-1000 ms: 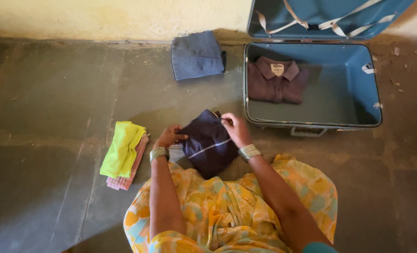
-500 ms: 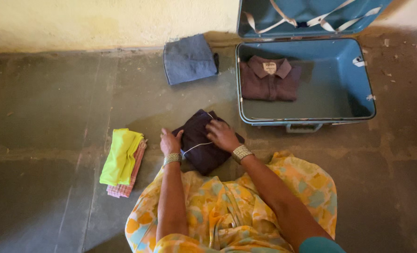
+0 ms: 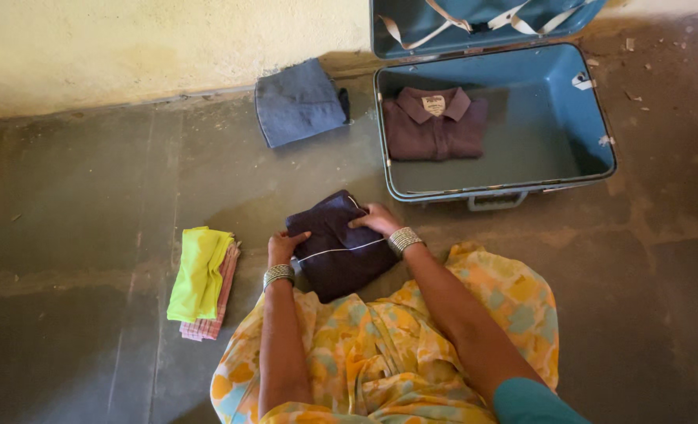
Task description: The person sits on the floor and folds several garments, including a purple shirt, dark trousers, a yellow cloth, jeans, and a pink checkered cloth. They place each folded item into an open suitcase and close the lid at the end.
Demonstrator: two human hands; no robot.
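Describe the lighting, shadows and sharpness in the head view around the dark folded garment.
Head view: warm side light brightens the yellow wall; the floor is dim; a soft shadow surrounds the dark folded garment under the left hand and right hand; no glare; focus fairly sharp, mild wide-angle tilt at the blue suitcase.

Five folded garments [image 3: 338, 245] (one in suitcase [image 3: 600, 137]), one suitcase, two hands [image 3: 284, 246].

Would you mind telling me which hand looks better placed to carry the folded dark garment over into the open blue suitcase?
Probably the right hand: it rests on the dark garment's edge nearest the suitcase, which lies to the person's right. The left hand holds the far edge, beside the yellow-green cloth.
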